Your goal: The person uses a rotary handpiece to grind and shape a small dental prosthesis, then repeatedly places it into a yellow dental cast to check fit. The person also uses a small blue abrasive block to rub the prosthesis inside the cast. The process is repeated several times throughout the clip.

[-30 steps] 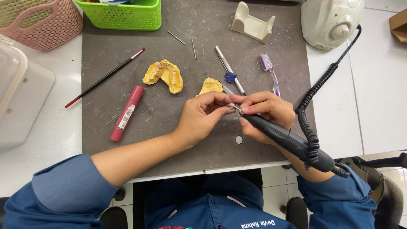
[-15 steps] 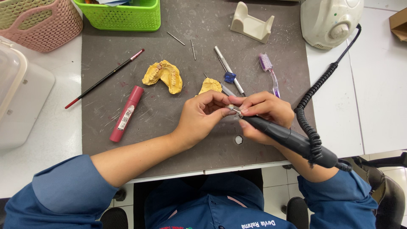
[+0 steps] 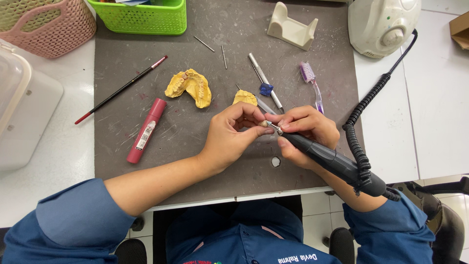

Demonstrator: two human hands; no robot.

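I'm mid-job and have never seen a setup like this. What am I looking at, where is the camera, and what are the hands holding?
There is no machine arm here: one camera on the person's head looks down at their two bare hands over a grey work mat. The right hand grips a black rotary handpiece, whose coiled cord runs to a white motor unit. The left hand pinches something small at the tool's tip; it is too small to identify. On the mat lie a yellow dental cast, a smaller yellow piece, a red tube, a thin brush, a toothbrush and a green basket.
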